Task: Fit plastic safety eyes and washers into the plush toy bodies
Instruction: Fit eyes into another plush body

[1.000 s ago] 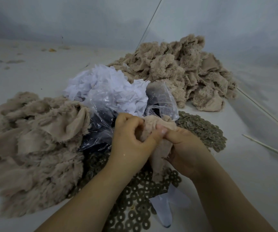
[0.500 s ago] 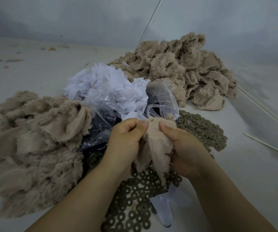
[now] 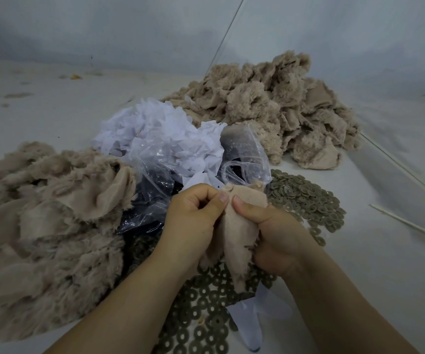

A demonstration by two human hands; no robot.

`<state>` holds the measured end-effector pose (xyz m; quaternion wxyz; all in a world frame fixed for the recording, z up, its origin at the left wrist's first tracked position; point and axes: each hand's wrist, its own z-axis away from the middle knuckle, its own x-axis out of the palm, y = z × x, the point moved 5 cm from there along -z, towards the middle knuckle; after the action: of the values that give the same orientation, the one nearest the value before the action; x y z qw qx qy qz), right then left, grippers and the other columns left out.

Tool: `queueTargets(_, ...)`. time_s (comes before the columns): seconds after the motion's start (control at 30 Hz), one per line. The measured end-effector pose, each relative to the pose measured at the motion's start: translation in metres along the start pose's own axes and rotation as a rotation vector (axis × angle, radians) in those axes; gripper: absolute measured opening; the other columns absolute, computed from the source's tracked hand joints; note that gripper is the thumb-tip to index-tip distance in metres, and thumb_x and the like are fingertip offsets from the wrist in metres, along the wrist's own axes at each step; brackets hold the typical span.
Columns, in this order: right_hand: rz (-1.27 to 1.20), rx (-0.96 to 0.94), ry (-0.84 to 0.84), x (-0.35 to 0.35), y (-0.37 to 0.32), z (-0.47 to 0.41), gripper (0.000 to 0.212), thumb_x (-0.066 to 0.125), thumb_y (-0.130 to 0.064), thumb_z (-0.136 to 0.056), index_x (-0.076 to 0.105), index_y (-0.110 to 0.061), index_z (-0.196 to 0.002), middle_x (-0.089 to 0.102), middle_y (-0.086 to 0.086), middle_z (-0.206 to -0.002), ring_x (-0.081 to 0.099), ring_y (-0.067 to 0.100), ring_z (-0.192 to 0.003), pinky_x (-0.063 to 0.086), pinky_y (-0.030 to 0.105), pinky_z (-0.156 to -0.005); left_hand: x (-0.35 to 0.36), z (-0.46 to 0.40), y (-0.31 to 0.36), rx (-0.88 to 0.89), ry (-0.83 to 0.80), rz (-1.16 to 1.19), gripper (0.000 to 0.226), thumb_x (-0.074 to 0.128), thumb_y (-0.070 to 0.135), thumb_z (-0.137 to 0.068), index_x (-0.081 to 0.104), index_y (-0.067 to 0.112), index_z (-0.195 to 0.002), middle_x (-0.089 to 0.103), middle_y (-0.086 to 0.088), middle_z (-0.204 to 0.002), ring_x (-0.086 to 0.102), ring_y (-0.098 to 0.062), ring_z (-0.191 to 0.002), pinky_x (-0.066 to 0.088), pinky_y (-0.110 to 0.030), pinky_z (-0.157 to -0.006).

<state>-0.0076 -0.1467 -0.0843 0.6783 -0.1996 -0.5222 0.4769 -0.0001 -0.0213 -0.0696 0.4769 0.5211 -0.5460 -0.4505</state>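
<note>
1. Head view: my left hand (image 3: 193, 221) has its grip closed tight, thumb pinching the top edge of the beige plush body (image 3: 234, 226).
2. My right hand (image 3: 275, 236) grips the same piece, thumb on the fabric, fingers curled behind it.
3. The plush body hangs inside out between both hands, above the washers (image 3: 308, 200) spread on the worktop (image 3: 359, 264).
4. Plush pile (image 3: 42, 221) on the left, a second pile (image 3: 278, 111) far right.
5. Clear plastic bag (image 3: 155, 190) and white paper scraps (image 3: 160, 131) sit just behind the hands.
6. Can't tell whether an eye is fitted.
</note>
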Motion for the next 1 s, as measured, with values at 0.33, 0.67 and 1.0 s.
queueTargets(0.33, 0.012, -0.029, -0.035, -0.002, -0.002, -0.002, 0.042, 0.066, -0.016, -0.077, 0.069, -0.003, -0.116, 0.071, 0.021, -0.114, 0.069, 0.032, -0.101, 0.054, 0.046, -0.095, 0.001, 0.001, 0.003, 0.083, -0.031, 0.058, 0.028, 0.063, 0.008, -0.094, 0.06, 0.007, -0.066, 0.051, -0.018, -0.066, 0.047, -0.023, -0.066, 0.043, -0.039, -0.066)
queueTargets(0.67, -0.032, -0.01, -0.133, 0.002, 0.002, -0.001, 0.04, 0.063, -0.016, -0.078, 0.069, -0.001, -0.115, 0.071, 0.021, -0.113, 0.071, 0.03, -0.098, 0.06, 0.039, -0.082, 0.001, 0.001, 0.003, 0.098, -0.015, 0.079, 0.027, 0.063, 0.005, -0.093, 0.062, 0.006, -0.066, 0.055, -0.011, -0.067, 0.049, -0.024, -0.066, 0.044, -0.042, -0.067)
queueTargets(1.0, 0.359, -0.506, 0.341, -0.029, -0.038, -0.002, 0.023, 0.054, -0.027, -0.101, 0.074, -0.016, -0.094, 0.068, 0.003, -0.084, 0.057, 0.013, -0.069, 0.048, 0.024, -0.061, -0.034, -0.011, 0.011, 0.073, 0.058, 0.268, 0.021, 0.064, 0.028, -0.086, 0.067, 0.021, -0.066, 0.06, 0.0, -0.068, 0.054, -0.016, -0.068, 0.05, -0.029, -0.067)
